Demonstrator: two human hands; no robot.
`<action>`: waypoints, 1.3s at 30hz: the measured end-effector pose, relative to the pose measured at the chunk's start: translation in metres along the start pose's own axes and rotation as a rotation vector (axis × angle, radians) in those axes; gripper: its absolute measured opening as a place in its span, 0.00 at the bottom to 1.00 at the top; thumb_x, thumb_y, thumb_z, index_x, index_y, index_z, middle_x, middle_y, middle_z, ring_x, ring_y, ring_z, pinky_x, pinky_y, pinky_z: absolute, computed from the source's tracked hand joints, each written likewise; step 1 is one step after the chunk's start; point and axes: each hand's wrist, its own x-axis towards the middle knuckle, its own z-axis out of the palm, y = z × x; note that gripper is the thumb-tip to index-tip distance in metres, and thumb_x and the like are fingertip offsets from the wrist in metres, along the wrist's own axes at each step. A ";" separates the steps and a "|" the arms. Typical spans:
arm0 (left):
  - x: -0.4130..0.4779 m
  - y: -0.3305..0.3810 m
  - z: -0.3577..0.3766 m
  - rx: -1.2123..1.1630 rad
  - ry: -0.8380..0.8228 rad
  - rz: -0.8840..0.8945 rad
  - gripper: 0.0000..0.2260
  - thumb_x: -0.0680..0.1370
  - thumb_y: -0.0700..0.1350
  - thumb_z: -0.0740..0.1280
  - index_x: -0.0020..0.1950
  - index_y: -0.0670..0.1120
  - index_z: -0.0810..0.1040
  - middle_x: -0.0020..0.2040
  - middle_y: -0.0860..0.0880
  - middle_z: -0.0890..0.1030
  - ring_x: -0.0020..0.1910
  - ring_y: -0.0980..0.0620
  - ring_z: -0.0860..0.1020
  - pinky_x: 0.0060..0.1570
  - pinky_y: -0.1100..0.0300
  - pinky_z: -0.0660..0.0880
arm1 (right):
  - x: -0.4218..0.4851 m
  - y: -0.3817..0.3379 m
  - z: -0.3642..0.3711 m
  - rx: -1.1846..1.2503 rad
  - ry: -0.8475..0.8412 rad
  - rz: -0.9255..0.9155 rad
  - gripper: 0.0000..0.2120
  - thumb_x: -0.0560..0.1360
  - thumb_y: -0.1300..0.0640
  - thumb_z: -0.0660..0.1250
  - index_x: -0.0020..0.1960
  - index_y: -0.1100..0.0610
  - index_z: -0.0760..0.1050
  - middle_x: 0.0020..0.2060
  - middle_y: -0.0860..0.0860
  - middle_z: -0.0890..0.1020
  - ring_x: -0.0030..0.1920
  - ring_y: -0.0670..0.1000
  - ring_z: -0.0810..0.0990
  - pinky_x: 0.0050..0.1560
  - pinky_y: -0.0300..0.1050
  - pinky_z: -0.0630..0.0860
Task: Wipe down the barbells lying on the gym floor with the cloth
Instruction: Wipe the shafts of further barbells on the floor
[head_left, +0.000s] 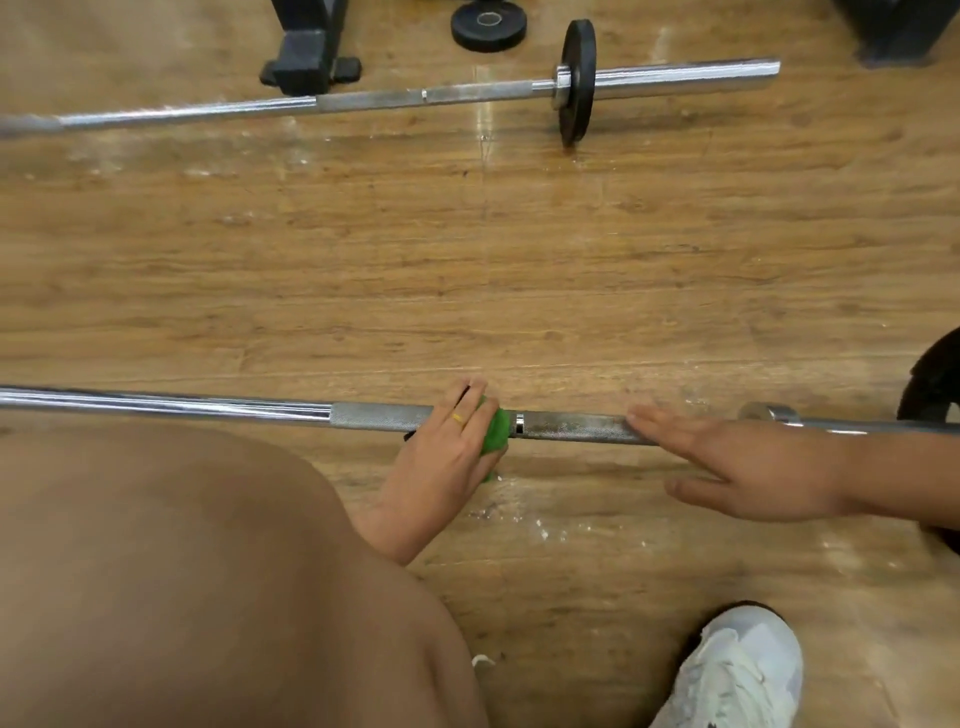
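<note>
A steel barbell (379, 415) lies across the wooden floor close to me, its knurled middle under both hands. My left hand (447, 452) wraps a green cloth (494, 428) around the bar just left of a shiny ring mark. My right hand (737, 462) lies flat with straight fingers, its fingertips pressing on the knurled part of the same bar to the right. A second barbell (415, 96) lies farther away, carrying one black plate (576, 83) near its right sleeve.
A loose black plate (488, 26) lies flat at the top. A black rack foot (306, 57) stands at top left. Another black plate (935, 379) sits at the near bar's right end. My knee (182, 571) fills the lower left; my white shoe (737, 675) is lower right.
</note>
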 end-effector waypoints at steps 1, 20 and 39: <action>0.000 0.002 -0.001 0.015 -0.009 0.003 0.23 0.78 0.49 0.70 0.68 0.38 0.74 0.73 0.39 0.72 0.75 0.41 0.66 0.71 0.48 0.69 | -0.006 0.005 -0.004 -0.011 0.003 0.007 0.35 0.84 0.43 0.54 0.79 0.46 0.34 0.76 0.40 0.34 0.77 0.39 0.37 0.72 0.29 0.36; 0.001 0.001 -0.006 0.201 -0.063 0.149 0.29 0.71 0.32 0.71 0.72 0.33 0.70 0.73 0.34 0.69 0.73 0.36 0.68 0.72 0.46 0.62 | 0.068 -0.017 0.058 -0.101 0.519 0.005 0.35 0.82 0.37 0.40 0.82 0.56 0.43 0.81 0.51 0.44 0.80 0.48 0.37 0.79 0.51 0.45; -0.008 0.010 -0.013 0.045 -0.192 0.117 0.31 0.75 0.32 0.70 0.77 0.36 0.63 0.77 0.37 0.65 0.76 0.39 0.65 0.70 0.41 0.69 | 0.055 -0.022 0.083 -0.177 0.625 -0.011 0.34 0.83 0.39 0.46 0.82 0.58 0.50 0.81 0.53 0.52 0.81 0.52 0.45 0.78 0.51 0.48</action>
